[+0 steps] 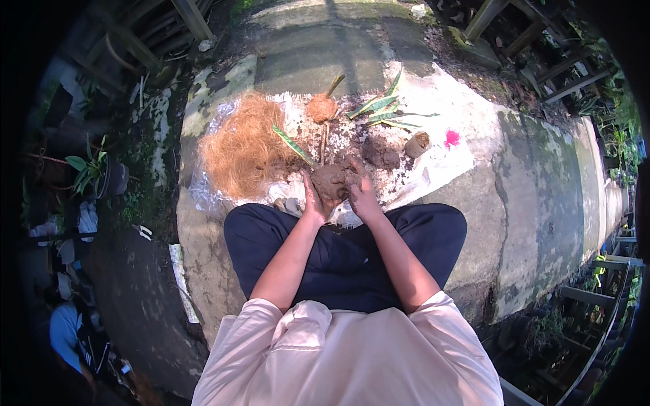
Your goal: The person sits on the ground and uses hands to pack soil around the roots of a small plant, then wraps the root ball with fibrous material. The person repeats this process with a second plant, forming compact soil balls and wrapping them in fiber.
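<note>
Between my left hand [314,199] and my right hand [363,193] is a wet, brown ball of muddy soil [330,178]. Both palms press against its sides, and mud coats my fingers. A variegated snake plant leaf [293,144] slants up and left from the ball's top edge; whether it is stuck in the ball I cannot tell. Just beyond my right hand a looser lump of mud [383,152] lies on a white woven sack [447,109]. Left of my hands spreads a large heap of coconut fibre [244,147] on clear plastic.
A fibre-wrapped ball [322,107] with a stick sits farther back, near several cut snake plant leaves [382,106]. To the right are a tan cylindrical roll [418,144] and some bright pink string-like material [452,138]. Another person [68,330] is at lower left, by a potted plant [114,177].
</note>
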`<state>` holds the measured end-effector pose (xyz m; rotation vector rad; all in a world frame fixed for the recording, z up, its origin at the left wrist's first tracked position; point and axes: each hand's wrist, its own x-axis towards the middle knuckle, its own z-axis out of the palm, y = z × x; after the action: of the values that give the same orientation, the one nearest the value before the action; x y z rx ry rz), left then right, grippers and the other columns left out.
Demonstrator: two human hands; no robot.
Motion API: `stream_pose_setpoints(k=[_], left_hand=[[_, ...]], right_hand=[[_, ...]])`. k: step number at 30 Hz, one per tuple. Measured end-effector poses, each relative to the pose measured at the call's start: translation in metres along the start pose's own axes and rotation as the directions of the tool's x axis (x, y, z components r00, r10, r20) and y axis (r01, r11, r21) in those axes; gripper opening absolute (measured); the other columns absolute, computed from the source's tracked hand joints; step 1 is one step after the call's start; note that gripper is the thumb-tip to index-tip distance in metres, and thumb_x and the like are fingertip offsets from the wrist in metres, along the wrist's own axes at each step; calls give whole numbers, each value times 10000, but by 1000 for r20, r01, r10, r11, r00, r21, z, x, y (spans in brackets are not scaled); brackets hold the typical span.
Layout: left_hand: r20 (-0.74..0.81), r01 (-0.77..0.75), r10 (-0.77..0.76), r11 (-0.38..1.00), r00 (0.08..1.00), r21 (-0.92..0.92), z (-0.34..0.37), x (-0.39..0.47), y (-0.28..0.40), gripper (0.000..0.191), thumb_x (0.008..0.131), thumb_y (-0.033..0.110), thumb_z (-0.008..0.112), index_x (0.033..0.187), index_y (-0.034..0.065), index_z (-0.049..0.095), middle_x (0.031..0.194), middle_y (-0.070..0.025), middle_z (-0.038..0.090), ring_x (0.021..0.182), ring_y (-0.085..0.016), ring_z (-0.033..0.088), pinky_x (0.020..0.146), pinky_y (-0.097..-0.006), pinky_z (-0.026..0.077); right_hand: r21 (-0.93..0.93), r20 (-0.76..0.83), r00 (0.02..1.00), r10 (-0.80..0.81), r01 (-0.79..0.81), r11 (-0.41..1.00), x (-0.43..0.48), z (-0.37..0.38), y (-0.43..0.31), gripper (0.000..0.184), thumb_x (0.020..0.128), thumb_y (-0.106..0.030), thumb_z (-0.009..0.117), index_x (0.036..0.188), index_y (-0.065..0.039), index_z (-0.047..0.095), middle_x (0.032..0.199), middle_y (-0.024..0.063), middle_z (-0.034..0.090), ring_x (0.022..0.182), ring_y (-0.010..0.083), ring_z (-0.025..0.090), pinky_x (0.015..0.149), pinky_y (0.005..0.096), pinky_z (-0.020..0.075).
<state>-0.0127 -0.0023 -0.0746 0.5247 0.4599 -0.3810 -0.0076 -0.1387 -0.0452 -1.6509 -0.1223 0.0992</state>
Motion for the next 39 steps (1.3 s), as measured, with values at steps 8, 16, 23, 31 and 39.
stream_pose_setpoints(k=[8, 16, 23, 31, 39], left_hand=[[29, -40, 40, 999, 999, -13, 6, -9, 4, 921, 831, 826, 275, 1352, 90, 463, 1297, -117, 541, 1165, -293, 547, 946, -455, 479], [-10, -67, 67, 996, 998, 52, 8, -14, 2, 858, 871, 773, 298, 1359, 88, 469, 1336, -115, 537, 1187, -290, 552, 980, -463, 464], [54, -200, 194, 965, 980, 166, -12, -1, -8, 688, 911, 618, 489, 1342, 84, 446, 1208, -79, 577, 1050, -211, 592, 837, -365, 515], [15, -191, 192, 957, 981, 220, -5, -10, -1, 502, 937, 433, 586, 1275, 72, 500, 1140, -50, 624, 956, -166, 642, 810, -317, 541], [-73, -74, 72, 997, 995, -22, 7, -18, 0, 708, 945, 641, 367, 1374, 83, 443, 1335, -107, 533, 1219, -254, 525, 1030, -423, 423]], right_hand=[[-378, 91, 988, -122, 148, 914, 21, -2, -22, 434, 784, -125, 665, 1200, -19, 600, 1355, 162, 509, 1240, 294, 471, 1029, 364, 374], [-344, 34, 997, 75, -58, 937, 21, 11, -6, 609, 707, -114, 722, 1271, -49, 502, 1343, 243, 433, 1173, 375, 472, 998, 436, 388], [-278, -35, 996, 86, -92, 956, 7, 18, 31, 631, 798, -132, 617, 1377, -51, 381, 1266, 239, 496, 1178, 409, 471, 1017, 452, 373], [17, 36, 997, 69, -70, 997, 2, 27, 4, 550, 811, -63, 520, 1355, -70, 437, 1286, 181, 491, 1233, 333, 473, 1028, 389, 383], [-253, 13, 999, -51, 53, 966, -9, 31, -10, 677, 704, -3, 625, 1352, -68, 440, 1315, 189, 460, 1222, 357, 474, 1043, 393, 379]])
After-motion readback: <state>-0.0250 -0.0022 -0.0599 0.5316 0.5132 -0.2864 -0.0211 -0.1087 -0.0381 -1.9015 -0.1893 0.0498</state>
